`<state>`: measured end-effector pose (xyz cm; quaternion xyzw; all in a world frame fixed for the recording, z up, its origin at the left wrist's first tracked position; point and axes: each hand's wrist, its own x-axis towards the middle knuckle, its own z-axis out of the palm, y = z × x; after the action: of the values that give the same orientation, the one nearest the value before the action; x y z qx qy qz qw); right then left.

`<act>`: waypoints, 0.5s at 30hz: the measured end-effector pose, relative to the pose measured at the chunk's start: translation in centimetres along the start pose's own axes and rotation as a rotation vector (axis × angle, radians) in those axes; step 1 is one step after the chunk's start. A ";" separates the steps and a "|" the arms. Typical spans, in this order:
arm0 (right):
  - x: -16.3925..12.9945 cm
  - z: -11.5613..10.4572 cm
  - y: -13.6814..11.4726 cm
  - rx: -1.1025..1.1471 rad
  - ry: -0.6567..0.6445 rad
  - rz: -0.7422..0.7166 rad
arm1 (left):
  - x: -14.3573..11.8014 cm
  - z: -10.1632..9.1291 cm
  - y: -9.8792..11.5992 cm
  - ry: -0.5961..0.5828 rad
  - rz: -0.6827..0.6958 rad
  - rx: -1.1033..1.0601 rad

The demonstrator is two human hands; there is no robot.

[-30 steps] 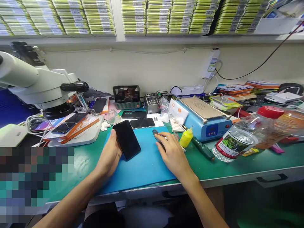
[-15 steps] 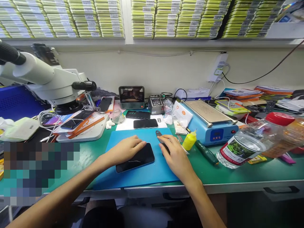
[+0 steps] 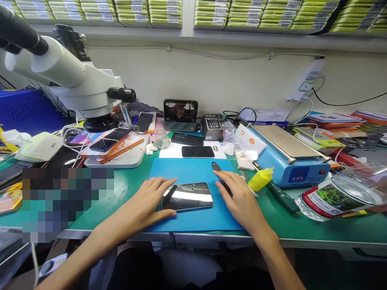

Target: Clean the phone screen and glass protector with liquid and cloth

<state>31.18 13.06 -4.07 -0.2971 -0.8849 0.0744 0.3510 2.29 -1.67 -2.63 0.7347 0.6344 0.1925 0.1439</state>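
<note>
Lying flat now: smartphone (image 3: 187, 197) is down on the blue mat (image 3: 193, 171), left hand (image 3: 148, 201) fingers spread at its 9 o'clock edge; right hand (image 3: 238, 197) fingers pinching a dark pry tool (image 3: 218, 170).

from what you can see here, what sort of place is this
Most likely a phone repair bench: a stereo microscope at the left, a blue heating plate, and a phone lying on the blue mat.
</note>
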 end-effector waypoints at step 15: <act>2.1 3.7 -12.9 -0.141 -0.188 -0.340 | -2.6 0.7 -1.4 0.112 0.005 -0.158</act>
<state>21.40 4.08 -1.23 -0.1589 -0.9542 -0.0205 0.2528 1.04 -3.96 -4.14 0.7108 0.6224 0.2830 0.1652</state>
